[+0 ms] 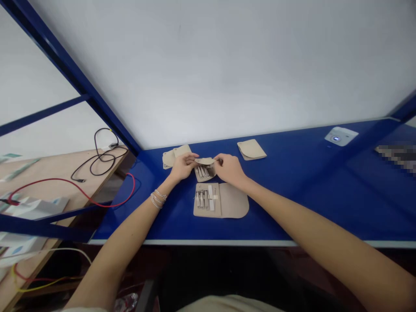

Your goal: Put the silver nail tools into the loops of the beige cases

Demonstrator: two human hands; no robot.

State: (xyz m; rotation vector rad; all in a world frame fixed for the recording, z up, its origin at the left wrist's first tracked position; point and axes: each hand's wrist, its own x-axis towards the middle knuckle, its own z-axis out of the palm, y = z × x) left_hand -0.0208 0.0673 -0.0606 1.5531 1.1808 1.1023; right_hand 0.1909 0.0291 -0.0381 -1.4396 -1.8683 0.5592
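Note:
Between my hands is a beige manicure case (205,161), its flap partly raised, with metal nail clippers (203,172) showing inside. My left hand (183,166) pinches the flap's left edge with thumb and fingers. On the other side my right hand (230,168) has its fingers closed on the right edge of the same case. Just below, a second manicure case (234,201) lies fully unfolded on the blue table (292,186), holding several clippers (202,199) and a white-handled tool (211,198) in its left panel.
Closed beige cases (182,151) lie behind my left hand, and another closed case (251,149) is at the back right. A white device (341,136) stands farther right. Cables (97,167) run over a wooden bench (84,162) on the left, beside a blue frame (97,108).

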